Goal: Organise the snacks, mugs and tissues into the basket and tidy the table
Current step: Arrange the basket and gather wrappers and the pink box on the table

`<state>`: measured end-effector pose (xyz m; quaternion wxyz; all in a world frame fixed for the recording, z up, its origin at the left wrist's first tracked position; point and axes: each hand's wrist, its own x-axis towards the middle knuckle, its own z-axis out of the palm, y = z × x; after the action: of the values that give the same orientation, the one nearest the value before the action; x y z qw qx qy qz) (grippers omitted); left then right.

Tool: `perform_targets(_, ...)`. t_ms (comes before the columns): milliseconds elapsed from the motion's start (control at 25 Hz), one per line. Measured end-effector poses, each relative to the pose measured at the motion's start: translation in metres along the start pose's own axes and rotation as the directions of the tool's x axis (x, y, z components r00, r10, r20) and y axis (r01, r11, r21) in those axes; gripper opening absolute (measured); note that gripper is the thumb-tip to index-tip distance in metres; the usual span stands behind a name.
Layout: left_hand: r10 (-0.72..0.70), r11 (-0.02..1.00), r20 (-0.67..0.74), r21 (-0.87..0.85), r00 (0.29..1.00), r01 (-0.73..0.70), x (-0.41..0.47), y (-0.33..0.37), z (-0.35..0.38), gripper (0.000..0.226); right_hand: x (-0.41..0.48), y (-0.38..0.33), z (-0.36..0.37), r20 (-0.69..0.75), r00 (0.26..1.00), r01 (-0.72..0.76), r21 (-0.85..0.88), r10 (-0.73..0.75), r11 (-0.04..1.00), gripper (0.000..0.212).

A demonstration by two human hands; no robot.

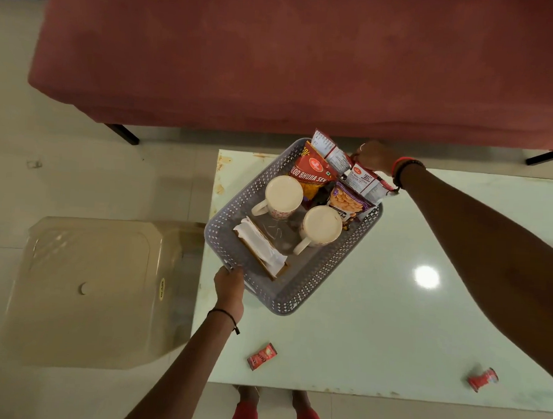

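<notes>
The grey perforated basket [296, 293] sits at the far-left part of the pale table [391, 311], holding two mugs [284, 193] [321, 226], a tissue holder [260, 247] and snack packets [312, 172]. The left hand [230, 287] grips its near rim; the right hand [375, 157] is closed on its far corner — exactly what it pinches is unclear. Two small red sachets [262, 356] [483, 379] lie near the table's front edge — well apart.
</notes>
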<state>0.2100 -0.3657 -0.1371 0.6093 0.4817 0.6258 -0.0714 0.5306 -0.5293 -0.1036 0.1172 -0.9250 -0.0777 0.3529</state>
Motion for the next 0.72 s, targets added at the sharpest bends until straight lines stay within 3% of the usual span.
perform_targets(80, 0.008, 1.000, -0.014, -0.006, 1.000, -0.008, 0.004, -0.002, 0.002, 0.012, 0.004, -0.003, 0.001, 0.049, 0.998, -0.029, 0.063, 0.026, 0.998, 0.034)
perform_targets(200, 0.013, 0.998, -0.004, 0.060, 1.000, -0.013, 0.013, -0.003, 0.000, 0.011, 0.005, 0.000, 0.001, 0.105, 0.994, -0.059, 0.239, 0.034, 0.969, 0.028)
perform_targets(320, -0.037, 0.999, 0.012, 0.013, 0.999, 0.037, 0.018, -0.001, -0.001, 0.015, -0.001, 0.004, 0.001, 0.149, 0.989, -0.056, 0.345, 0.004, 0.937, 0.021)
perform_targets(480, -0.081, 0.996, 0.055, -0.042, 0.995, 0.083, 0.016, 0.002, -0.004, 0.024, -0.013, 0.010, 0.004, 0.104, 0.994, 0.000, 0.365, -0.041, 0.931, 0.028)
perform_targets(720, -0.060, 0.998, 0.035, 0.007, 0.998, 0.060, 0.014, 0.007, -0.016, 0.024, -0.030, 0.026, 0.014, 0.157, 0.987, -0.103, 0.428, 0.039, 0.898, 0.027)
